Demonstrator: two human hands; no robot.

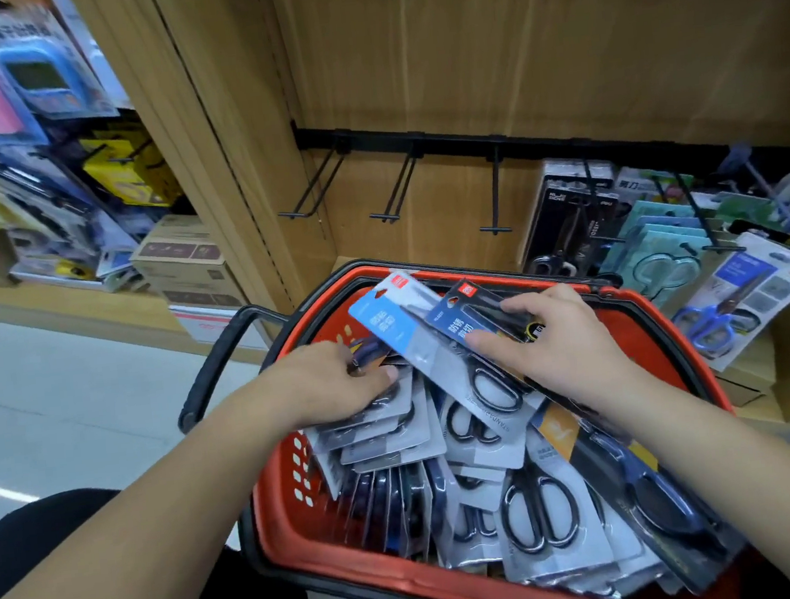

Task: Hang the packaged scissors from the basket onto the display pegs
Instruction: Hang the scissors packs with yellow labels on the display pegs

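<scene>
Fingers (525, 304) and thumb of the right hand (559, 350) pinch a dark-blue-labelled scissors pack (459, 324) raised at the far end of the basket (282, 501). Fingers (335, 354) of the left hand (334, 388) curl round a stack of grey packs (382, 427) at the basket's left side. Black pegs (396, 191) project above the basket.

— What's behind it all?
— A wood-grain back panel (551, 39), pale and evenly lit
— And lower down?
— Grey glossy floor (51, 384) at left, cardboard boxes (185, 267) stacked on the bottom shelf (66, 302)
</scene>
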